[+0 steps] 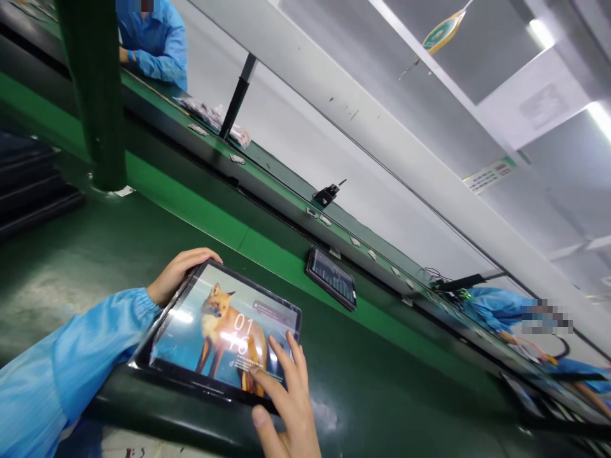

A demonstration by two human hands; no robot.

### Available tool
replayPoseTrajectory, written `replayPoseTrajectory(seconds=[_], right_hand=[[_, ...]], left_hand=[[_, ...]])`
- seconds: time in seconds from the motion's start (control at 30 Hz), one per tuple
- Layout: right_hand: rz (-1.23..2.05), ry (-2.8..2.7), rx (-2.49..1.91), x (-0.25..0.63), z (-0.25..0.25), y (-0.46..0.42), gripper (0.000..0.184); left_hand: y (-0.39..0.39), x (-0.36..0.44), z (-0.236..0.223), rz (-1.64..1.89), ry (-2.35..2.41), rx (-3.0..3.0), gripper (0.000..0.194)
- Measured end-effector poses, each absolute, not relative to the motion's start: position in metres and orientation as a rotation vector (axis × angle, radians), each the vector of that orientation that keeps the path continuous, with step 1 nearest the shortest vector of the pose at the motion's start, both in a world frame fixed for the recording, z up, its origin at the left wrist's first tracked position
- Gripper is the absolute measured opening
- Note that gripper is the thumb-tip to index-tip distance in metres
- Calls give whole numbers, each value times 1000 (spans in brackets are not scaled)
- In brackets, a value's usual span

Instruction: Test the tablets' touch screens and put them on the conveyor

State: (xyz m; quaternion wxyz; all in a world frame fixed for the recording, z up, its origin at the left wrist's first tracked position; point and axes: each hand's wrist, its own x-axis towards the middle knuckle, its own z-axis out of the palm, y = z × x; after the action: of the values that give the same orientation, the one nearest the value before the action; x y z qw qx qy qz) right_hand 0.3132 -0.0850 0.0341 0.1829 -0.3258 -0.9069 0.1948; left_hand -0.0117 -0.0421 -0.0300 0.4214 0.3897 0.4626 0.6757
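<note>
A tablet (pixel 191 356) with a black frame lies tilted near the bench's front edge, its lit screen showing a fox and clock digits. Clear film seems to cover the glass, wrinkled at the left side. My left hand (pixel 184 273) grips the tablet's upper left edge, fingers along the top and the thumb hidden. Over the lower right of the screen, my right hand (pixel 293 401) has its fingers spread; the index fingertip is at the glass, though I cannot tell whether it presses. Nothing is held in the right hand.
Another tablet (pixel 331 278) rests at the foot of the raised shelf. A black charger (pixel 328 193), small parts and plastic bags (pixel 214 117) sit along the shelf. Dark stacked items (pixel 33 184) are at left, beside a green post (pixel 98 95). Co-workers in blue (pixel 160 41) sit beyond.
</note>
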Motion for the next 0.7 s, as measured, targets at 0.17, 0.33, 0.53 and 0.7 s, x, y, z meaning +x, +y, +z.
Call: replayPoseTrajectory(seconds=[0.17,0.33,0.53,0.7], right_hand=[[631,-2537,-953,311,38,-94,38],[713,-2509,-1014,315,35,-65,31],[801,-1547,-1279,325,-9,4,63],[1179,-1181,-1251,319,-66,-19,72]], left_hand=[[-42,-11,-30,1704,1148,967,30],[-44,-10,-29,1708,1145,964,28],[-45,-11,-25,1730,1174,951,30],[-92,0,-23,1819,1183,801,46]])
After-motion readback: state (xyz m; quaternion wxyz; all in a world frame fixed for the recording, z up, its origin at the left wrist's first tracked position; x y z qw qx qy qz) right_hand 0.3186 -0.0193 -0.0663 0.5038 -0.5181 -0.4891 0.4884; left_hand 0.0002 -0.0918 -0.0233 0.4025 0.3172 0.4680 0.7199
